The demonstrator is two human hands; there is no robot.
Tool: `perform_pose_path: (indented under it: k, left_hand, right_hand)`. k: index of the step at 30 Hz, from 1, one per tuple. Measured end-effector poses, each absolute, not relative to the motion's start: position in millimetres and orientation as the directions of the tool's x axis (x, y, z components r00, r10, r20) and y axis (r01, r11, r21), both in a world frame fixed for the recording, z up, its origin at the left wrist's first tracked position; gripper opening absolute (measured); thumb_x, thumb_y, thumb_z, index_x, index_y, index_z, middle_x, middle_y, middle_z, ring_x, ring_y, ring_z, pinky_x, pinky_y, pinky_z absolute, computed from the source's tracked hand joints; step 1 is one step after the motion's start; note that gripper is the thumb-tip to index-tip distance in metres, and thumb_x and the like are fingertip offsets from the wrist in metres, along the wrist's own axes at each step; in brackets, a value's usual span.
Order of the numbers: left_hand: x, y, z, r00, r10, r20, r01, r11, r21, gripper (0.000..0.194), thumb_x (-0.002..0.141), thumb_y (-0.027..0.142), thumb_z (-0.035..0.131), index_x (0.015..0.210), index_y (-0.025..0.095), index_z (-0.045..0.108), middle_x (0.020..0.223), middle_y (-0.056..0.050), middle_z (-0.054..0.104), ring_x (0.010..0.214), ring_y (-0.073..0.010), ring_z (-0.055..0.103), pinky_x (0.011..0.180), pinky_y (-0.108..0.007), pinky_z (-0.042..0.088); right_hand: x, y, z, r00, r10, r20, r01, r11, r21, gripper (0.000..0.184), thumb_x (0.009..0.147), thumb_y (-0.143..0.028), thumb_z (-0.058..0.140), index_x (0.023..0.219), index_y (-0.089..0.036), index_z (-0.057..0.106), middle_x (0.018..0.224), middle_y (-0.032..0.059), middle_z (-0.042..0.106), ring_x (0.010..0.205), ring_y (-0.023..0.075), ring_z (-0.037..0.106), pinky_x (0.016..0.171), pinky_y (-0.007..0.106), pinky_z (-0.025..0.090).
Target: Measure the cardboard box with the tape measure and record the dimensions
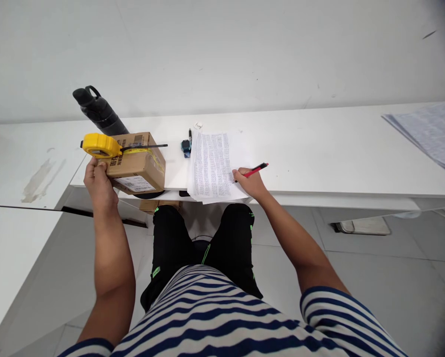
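My left hand (pixel 100 184) is closed around the near left corner of a brown cardboard box (pixel 153 171), its thumb against the box. A yellow tape measure (pixel 101 145) rests on the box, just above my fingers, and a thin black stick-like thing (pixel 144 147) lies across the top. The box carries a white label (pixel 135 183). My right hand (pixel 250 182) is closed on a red and black pen (pixel 255 170). That hand rests at the right edge of a stack of paper sheets (pixel 211 163) covered in dense lines of writing.
Behind the box is a black bottle (pixel 101 115). A teal-and-black watch-like item (pixel 186 147) and a dark pen (pixel 190 134) lie left of the sheets. More papers (pixel 434 134) lie at the far right of the white table (pixel 319 158), against the wall.
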State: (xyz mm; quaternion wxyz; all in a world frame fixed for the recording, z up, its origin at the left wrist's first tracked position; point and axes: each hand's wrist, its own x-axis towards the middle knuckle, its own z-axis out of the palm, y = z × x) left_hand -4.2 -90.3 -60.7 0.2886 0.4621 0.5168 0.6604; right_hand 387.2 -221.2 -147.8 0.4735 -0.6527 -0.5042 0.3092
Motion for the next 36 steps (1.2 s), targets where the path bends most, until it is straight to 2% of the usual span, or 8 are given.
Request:
perform_pose_path:
  k: [5,11,16,21,30,36]
  left_hand:
    - [-5.3,-89.0,-62.2,-0.422,0.856,0.299,0.066,-0.300,0.952,0.039,0.082,0.014,0.050,0.120,0.011,0.060,0.112,-0.007,0.070,0.095,-0.0115,0.063,0.090,-0.025,0.053]
    - [-6.8,-87.9,-63.7,-0.421,0.856,0.301,0.044,-0.312,0.949,0.040,0.082,0.014,0.051,0.120,0.008,0.060,0.113,-0.008,0.069,0.094,-0.0106,0.064,0.089,-0.023,0.052]
    - [-4.1,-90.2,-62.0,-0.389,0.861,0.328,0.105,-0.313,0.944,0.041,0.083,0.014,0.047,0.121,0.010,0.060,0.112,-0.006,0.070,0.096,-0.0107,0.063,0.088,-0.022,0.052]
    - [-2.1,-91.6,-60.2,-0.398,0.861,0.317,0.044,-0.327,0.944,0.039,0.082,0.011,0.048,0.118,0.009,0.061,0.108,-0.005,0.070,0.091,-0.0096,0.062,0.084,-0.022,0.052]
    - [-4.8,-88.9,-62.4,-0.385,0.864,0.324,0.072,-0.322,0.944,0.037,0.087,0.008,0.046,0.120,0.007,0.060,0.109,-0.005,0.070,0.093,-0.0093,0.063,0.093,-0.026,0.052]
    - [-8.4,-86.5,-66.0,-0.404,0.853,0.331,0.030,-0.349,0.937,0.035,0.086,0.009,0.050,0.120,0.007,0.061,0.114,-0.006,0.071,0.097,-0.0111,0.064,0.098,-0.031,0.051]
  right_hand:
    - [387.8,-221.5,-147.8,0.253,0.966,0.055,0.351,-0.039,-0.936,0.044,0.082,-0.041,0.057,0.052,-0.025,0.031,0.055,-0.0012,0.047,0.060,0.0156,0.047,0.062,0.032,0.040]
    - [387.4,-222.4,-149.9,0.294,0.952,0.081,0.364,-0.034,-0.931,0.042,0.083,-0.042,0.056,0.052,-0.024,0.033,0.054,-0.0019,0.043,0.060,0.0151,0.044,0.061,0.032,0.038]
    - [387.8,-222.6,-150.4,0.319,0.944,0.085,0.375,-0.043,-0.926,0.043,0.083,-0.042,0.058,0.053,-0.025,0.032,0.052,-0.0032,0.038,0.059,0.0146,0.041,0.059,0.030,0.037]
    - [389.5,-221.5,-151.1,0.282,0.955,0.088,0.372,-0.025,-0.928,0.042,0.083,-0.040,0.057,0.053,-0.025,0.031,0.053,-0.0044,0.035,0.057,0.0129,0.038,0.057,0.029,0.034]
    - [388.8,-222.2,-151.7,0.328,0.935,0.138,0.368,0.009,-0.930,0.044,0.084,-0.035,0.056,0.054,-0.024,0.025,0.053,-0.0057,0.027,0.055,0.0112,0.031,0.056,0.028,0.027]
    - [388.6,-222.3,-150.7,0.275,0.956,0.105,0.374,-0.006,-0.927,0.046,0.083,-0.037,0.056,0.053,-0.025,0.023,0.053,-0.0061,0.025,0.053,0.0106,0.029,0.054,0.028,0.025]
